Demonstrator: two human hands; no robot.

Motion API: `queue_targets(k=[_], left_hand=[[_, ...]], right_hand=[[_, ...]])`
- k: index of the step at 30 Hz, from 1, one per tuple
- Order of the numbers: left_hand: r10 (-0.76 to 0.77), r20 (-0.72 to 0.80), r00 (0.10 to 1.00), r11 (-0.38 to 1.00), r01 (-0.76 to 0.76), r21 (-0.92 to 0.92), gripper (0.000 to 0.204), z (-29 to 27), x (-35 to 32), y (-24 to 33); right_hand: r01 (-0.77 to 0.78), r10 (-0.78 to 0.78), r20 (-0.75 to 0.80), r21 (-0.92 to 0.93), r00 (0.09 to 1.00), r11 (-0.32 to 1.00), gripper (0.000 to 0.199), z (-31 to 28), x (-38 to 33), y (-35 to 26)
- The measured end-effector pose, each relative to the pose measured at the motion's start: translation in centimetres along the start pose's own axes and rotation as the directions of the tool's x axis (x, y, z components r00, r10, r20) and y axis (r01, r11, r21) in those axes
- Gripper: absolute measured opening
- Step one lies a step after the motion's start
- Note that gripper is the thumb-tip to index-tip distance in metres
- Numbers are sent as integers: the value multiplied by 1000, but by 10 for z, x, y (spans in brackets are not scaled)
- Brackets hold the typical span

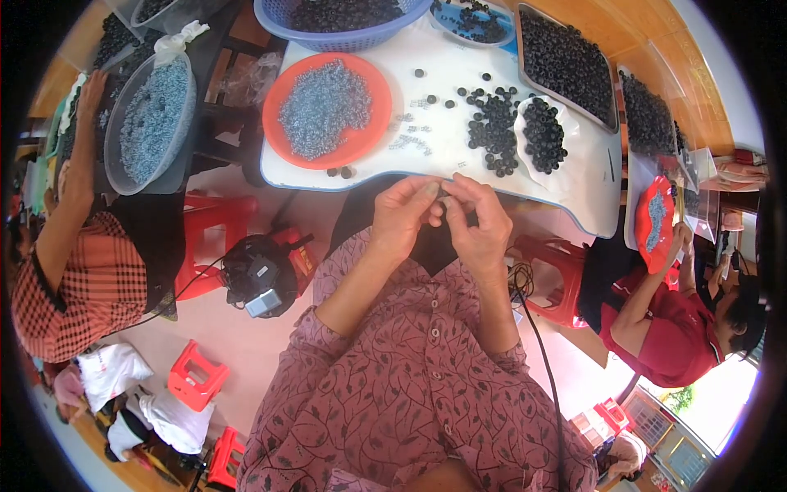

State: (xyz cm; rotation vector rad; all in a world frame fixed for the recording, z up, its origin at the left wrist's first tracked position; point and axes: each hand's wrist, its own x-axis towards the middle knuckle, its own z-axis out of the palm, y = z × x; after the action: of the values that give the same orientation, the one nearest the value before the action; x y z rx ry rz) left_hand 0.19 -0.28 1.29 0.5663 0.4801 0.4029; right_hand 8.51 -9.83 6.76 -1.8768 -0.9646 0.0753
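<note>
My left hand and my right hand meet just below the near edge of the white table, fingertips pinched together on a tiny part that is too small to make out. An orange plate heaped with small silvery metal springs lies on the table to the left. Loose black rubber rings are scattered right of centre, beside a white sheet carrying more of them.
A blue basket and a grey tray of black rings stand at the far side. A person in a checked shirt sits left by a clear bowl; a person in red sits right. Red stools and a black device are on the floor.
</note>
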Motion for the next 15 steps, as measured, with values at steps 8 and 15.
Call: queue_targets(k=[8, 15], left_hand=[[11, 9, 1000, 1000, -11, 1, 18, -2, -1, 0], [34, -22, 999, 997, -33, 76, 20, 2, -4, 5]], right_hand=[[-24, 24, -3, 25, 1000, 999, 34, 0, 1, -3], [-1, 1, 8, 4, 1000, 1000, 34, -1, 1, -3]])
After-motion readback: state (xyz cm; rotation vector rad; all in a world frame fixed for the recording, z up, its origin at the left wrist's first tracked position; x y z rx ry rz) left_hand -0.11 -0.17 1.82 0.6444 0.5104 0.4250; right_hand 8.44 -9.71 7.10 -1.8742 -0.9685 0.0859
